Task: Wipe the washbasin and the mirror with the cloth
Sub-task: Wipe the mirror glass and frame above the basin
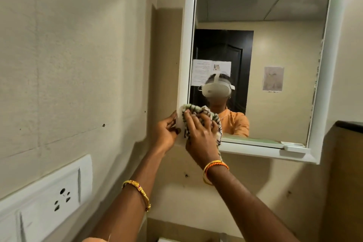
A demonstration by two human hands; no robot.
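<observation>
Two hands at work, both raised to the lower left corner of one mirror point(255, 25). One cloth point(213, 118), checked in dark and pale, bunched up and pressed against the glass right at that corner. Right hand point(200, 135) lies flat over the cloth, fingers spread apart on top of it, pushing it to the mirror; a tail of the cloth hangs down past the wrist. Left hand point(167, 131) grips the white frame point(184, 55) at its left edge, fingers curled around the corner, touching the cloth's edge.

Bangles: one gold bangle point(137, 194) on the left forearm; an orange and yellow band point(216, 165) on the right wrist, exact count hard to tell.

Washbasin not seen from where the head camera looks.

One white switch plate point(49, 192) on the beige wall point(68, 55) to the lower left, with one socket visible on it. One small white ledge piece point(292, 146) sits at the bottom right of the frame.

Reflected in the glass: a person in an orange top wearing a white headset, one dark door behind with two paper sheets on it, one more sheet on the wall beside. Cloth and right hand cover part of the reflection's lower portion. Right edge of the glass shows dark flecking.
</observation>
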